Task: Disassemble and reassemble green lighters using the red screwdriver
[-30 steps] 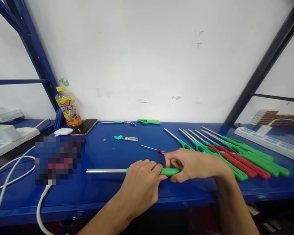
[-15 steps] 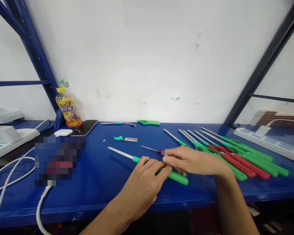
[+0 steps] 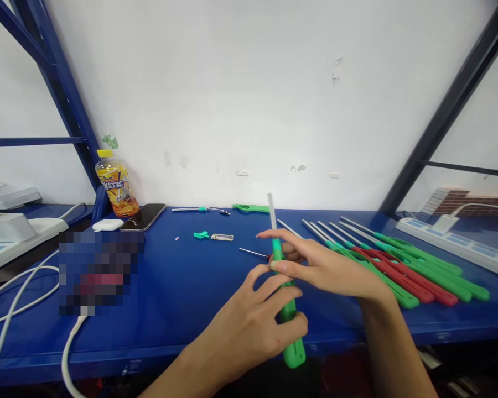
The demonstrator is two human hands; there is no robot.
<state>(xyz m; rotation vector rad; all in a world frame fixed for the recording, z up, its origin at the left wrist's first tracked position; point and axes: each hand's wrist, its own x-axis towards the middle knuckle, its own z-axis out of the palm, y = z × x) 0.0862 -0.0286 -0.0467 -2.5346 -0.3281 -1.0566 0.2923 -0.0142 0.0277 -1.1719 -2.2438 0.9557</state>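
A green long-nosed lighter (image 3: 294,356) with a metal tube is tilted up over the table's front part, tube pointing away from me. My left hand (image 3: 253,326) has its fingers curled round the handle. My right hand (image 3: 327,268) grips it near the teal collar, forefinger stretched past it. Behind the hands lies a screwdriver (image 3: 253,252), its handle mostly hidden. Farther back are a clear fuel tank (image 3: 222,237), a teal trigger piece (image 3: 200,235), a loose metal tube (image 3: 188,209) with wire, and a green casing half (image 3: 249,208).
Several green and red lighters (image 3: 398,271) lie in a row at right, beside a white power strip (image 3: 460,243). At left are a drink bottle (image 3: 117,185), a phone (image 3: 144,217), a white case (image 3: 108,225) and a pixelated dark item (image 3: 103,271) with a white cable.
The lighter has swung from lying sideways, tube to the left, to pointing away from me and raised. My right hand has shifted from the handle's end to near the collar.
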